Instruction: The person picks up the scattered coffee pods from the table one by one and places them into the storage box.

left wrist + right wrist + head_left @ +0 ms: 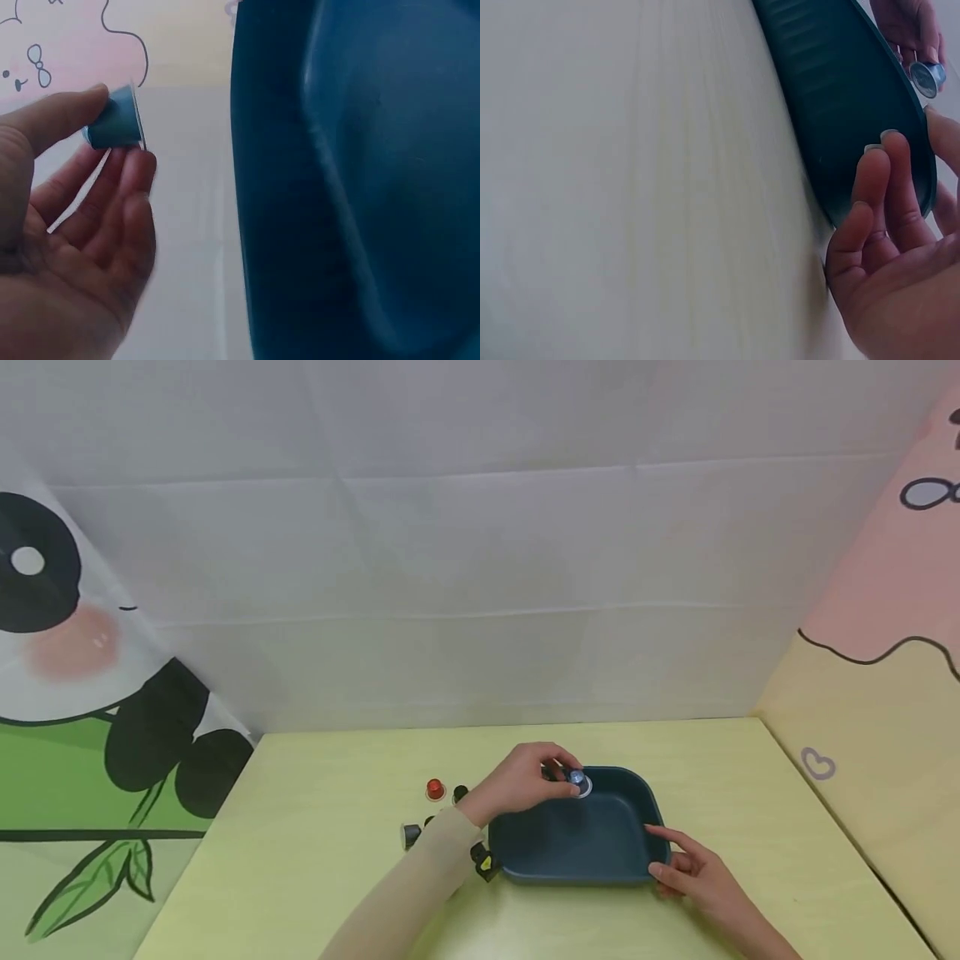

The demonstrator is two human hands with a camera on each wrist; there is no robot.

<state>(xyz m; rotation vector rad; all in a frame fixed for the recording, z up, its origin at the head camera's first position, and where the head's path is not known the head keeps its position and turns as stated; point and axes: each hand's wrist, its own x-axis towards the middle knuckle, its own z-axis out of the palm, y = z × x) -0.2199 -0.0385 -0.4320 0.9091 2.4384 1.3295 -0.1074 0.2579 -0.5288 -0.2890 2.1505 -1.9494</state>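
Observation:
A small blue coffee capsule [116,120] with a silvery rim is pinched between the thumb and fingers of my left hand [528,783]. In the head view this capsule is over the far side of a dark teal tray [577,839], which has rounded corners. The right wrist view shows the capsule's flat lid [928,79] beyond the tray wall. My right hand [693,872] holds the tray by its right end, index finger and thumb at the rim. Its other fingers [874,180] curl against the tray wall.
Left of the tray, a red capsule [435,789], a black capsule [461,792] and a grey capsule [410,835] are on the pale yellow table [315,810]. My left forearm partly covers this group. A black object with a yellow patch [485,863] shows beside the left sleeve.

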